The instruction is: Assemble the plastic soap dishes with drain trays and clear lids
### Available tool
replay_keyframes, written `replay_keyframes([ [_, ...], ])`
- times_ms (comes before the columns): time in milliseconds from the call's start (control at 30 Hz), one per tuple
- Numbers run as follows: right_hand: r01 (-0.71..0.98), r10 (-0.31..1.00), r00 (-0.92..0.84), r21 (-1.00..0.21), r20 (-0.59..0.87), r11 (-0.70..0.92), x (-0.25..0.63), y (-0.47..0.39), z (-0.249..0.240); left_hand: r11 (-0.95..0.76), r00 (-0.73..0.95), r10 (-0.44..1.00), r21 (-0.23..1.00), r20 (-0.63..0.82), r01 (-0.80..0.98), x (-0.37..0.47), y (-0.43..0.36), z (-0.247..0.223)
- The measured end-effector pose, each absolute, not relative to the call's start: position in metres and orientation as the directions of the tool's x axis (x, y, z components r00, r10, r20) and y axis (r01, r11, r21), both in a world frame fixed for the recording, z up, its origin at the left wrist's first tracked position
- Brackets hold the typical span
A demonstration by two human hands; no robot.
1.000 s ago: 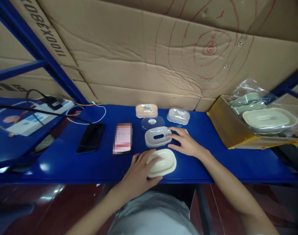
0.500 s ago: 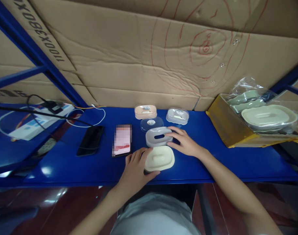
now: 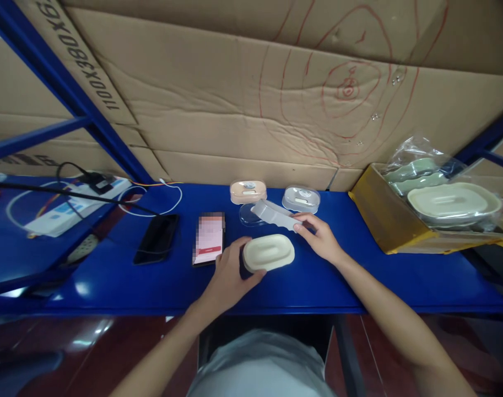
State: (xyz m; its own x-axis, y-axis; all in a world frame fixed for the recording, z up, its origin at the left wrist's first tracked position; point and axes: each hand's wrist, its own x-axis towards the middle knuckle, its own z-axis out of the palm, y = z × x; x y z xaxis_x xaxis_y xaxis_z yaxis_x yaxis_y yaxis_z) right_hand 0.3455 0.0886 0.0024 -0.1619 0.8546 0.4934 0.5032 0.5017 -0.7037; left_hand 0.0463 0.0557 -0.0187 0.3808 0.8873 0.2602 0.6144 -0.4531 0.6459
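Note:
My left hand curves round the left end of a cream oval soap dish, thumb at its front edge and fingers behind. My right hand pinches the right end of a grey plastic tray, which is raised and tilted above the table. Partly hidden behind that tray lies a clear oval lid. Farther back, a peach soap dish and a grey soap dish stand side by side, each with a clear cover and a round label.
A phone with a lit screen and a dark phone lie left on the blue table. Beyond them are a power strip and cables. At right stands a cardboard box of bagged dishes; cardboard lines the back.
My right hand has lifted the grey tray off the table and tilted it. My left hand stays at the cream dish, which has turned slightly.

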Motion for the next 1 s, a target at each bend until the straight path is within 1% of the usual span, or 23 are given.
replay_keyframes([
  [67, 0.496, 0.850, -0.179, -0.700, 0.496, 0.513, 0.345, 0.088, 0.003, -0.438, 0.347, 0.896, 0.685, 0.278, 0.582, 0.052, 0.068, -0.018],
  [167, 0.491, 0.838, -0.244, -0.683, 0.488, 0.541, 0.345, 0.086, 0.006, -0.449, 0.361, 0.888, 0.701, 0.284, 0.554, 0.057, 0.081, -0.018],
  [233, 0.486, 0.829, -0.291, -0.673, 0.478, 0.558, 0.344, 0.084, 0.007, -0.447, 0.381, 0.886, 0.710, 0.265, 0.545, 0.058, 0.087, -0.018],
  [333, 0.483, 0.816, -0.339, -0.657, 0.468, 0.578, 0.346, 0.083, 0.008, -0.405, 0.396, 0.893, 0.765, 0.213, 0.501, 0.056, 0.096, -0.018],
  [400, 0.489, 0.810, -0.352, -0.646, 0.469, 0.586, 0.347, 0.084, 0.008, -0.396, 0.409, 0.888, 0.805, 0.212, 0.442, 0.056, 0.105, -0.018],
  [500, 0.513, 0.808, -0.345, -0.625, 0.477, 0.588, 0.351, 0.085, 0.007, -0.426, 0.428, 0.865, 0.833, 0.261, 0.354, 0.058, 0.119, -0.015],
  [600, 0.551, 0.812, -0.335, -0.600, 0.479, 0.581, 0.354, 0.088, 0.004, -0.434, 0.458, 0.851, 0.836, 0.258, 0.335, 0.061, 0.134, -0.012],
  [733, 0.596, 0.817, -0.357, -0.563, 0.453, 0.573, 0.357, 0.090, 0.000, -0.460, 0.520, 0.828, 0.783, 0.208, 0.419, 0.062, 0.145, -0.009],
  [833, 0.620, 0.822, -0.385, -0.542, 0.418, 0.567, 0.357, 0.088, 0.001, -0.511, 0.540, 0.811, 0.722, 0.225, 0.467, 0.061, 0.143, -0.009],
  [1000, 0.708, 0.817, -0.457, -0.412, 0.351, 0.574, 0.359, 0.081, 0.008, -0.532, 0.545, 0.818, 0.607, 0.186, 0.591, 0.057, 0.130, -0.008],
])
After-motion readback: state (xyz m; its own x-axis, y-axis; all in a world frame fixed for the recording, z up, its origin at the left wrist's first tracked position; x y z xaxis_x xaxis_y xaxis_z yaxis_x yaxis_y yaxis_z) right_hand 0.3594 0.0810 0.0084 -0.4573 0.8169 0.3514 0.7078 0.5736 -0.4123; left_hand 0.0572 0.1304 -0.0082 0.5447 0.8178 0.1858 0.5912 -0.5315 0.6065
